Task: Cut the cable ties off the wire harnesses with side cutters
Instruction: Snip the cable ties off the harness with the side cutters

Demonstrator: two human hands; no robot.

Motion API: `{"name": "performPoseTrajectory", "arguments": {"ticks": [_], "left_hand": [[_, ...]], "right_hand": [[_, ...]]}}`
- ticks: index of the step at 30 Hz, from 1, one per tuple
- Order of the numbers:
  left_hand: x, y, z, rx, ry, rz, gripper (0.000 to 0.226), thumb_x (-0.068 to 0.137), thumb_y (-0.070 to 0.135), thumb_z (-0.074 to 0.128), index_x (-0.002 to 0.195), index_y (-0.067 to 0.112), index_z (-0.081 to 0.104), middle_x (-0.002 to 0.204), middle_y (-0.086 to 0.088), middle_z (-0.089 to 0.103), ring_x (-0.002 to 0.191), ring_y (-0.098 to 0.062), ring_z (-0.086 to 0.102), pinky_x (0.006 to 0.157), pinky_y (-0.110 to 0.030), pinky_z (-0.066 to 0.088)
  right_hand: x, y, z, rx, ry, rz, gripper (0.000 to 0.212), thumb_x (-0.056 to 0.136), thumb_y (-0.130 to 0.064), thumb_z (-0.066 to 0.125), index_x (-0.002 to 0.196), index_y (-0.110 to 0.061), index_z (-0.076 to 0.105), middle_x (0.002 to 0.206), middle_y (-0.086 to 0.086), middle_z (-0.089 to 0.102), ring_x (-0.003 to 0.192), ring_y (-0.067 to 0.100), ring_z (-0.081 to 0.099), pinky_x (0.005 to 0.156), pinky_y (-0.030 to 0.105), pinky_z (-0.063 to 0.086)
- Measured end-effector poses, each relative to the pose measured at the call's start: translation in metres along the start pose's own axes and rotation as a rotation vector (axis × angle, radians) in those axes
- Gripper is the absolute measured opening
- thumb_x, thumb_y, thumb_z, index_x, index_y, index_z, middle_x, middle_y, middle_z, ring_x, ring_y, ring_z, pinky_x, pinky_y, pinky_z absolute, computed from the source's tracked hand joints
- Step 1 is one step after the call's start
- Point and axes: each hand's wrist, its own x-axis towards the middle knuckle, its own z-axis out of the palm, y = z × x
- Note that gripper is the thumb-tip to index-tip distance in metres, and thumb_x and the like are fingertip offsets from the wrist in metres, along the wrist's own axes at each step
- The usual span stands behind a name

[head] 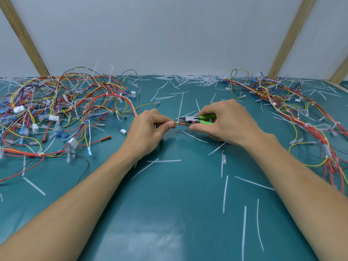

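Cut white ties [244,230] litter the teal mat [169,213] nearest me; beyond them my left hand [148,132] pinches the red-and-yellow harness [180,123] mid-table, while my right hand [226,123] grips the green-handled side cutters [195,120], whose blades meet its cable tie [177,122]

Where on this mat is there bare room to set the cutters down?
Barest: the green mat between the forearms, with only scattered cut ties. Crowded: the left harness pile, the right harness pile, and the back edge's tie offcuts.
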Motion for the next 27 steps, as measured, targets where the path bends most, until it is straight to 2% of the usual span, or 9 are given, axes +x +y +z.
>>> {"name": "performPoseTrajectory", "arguments": {"ticks": [12, 19, 27], "left_hand": [[-0.0008, 0.0022, 0.0019, 0.041, 0.009, 0.039, 0.011, 0.093, 0.03, 0.07, 0.093, 0.028, 0.08, 0.071, 0.006, 0.05, 0.073, -0.016, 0.05, 0.065, -0.033, 0.035], [-0.0007, 0.0025, 0.0018, 0.052, 0.022, 0.046, 0.012, 0.095, 0.027, 0.068, 0.09, 0.027, 0.08, 0.068, 0.008, 0.046, 0.073, -0.017, 0.048, 0.066, -0.034, 0.034], [-0.0019, 0.0029, 0.0019, 0.054, 0.017, 0.056, 0.012, 0.094, 0.027, 0.069, 0.09, 0.026, 0.08, 0.069, 0.007, 0.047, 0.073, -0.017, 0.047, 0.066, -0.035, 0.035]], "right_hand": [[-0.0004, -0.0058, -0.0022, -0.014, -0.041, 0.021, 0.056, 0.071, -0.082, 0.067, 0.097, -0.035, 0.081, 0.08, -0.003, 0.074, 0.079, 0.023, 0.063, 0.071, 0.038, 0.055], [-0.001, -0.0065, -0.0024, 0.005, -0.081, 0.038, 0.046, 0.073, -0.079, 0.069, 0.094, -0.039, 0.08, 0.069, -0.002, 0.068, 0.075, 0.021, 0.059, 0.062, 0.034, 0.048], [-0.0017, -0.01, -0.0018, 0.015, -0.103, 0.049, 0.056, 0.071, -0.084, 0.064, 0.096, -0.036, 0.081, 0.074, 0.0, 0.072, 0.075, 0.021, 0.061, 0.068, 0.039, 0.055]]}}
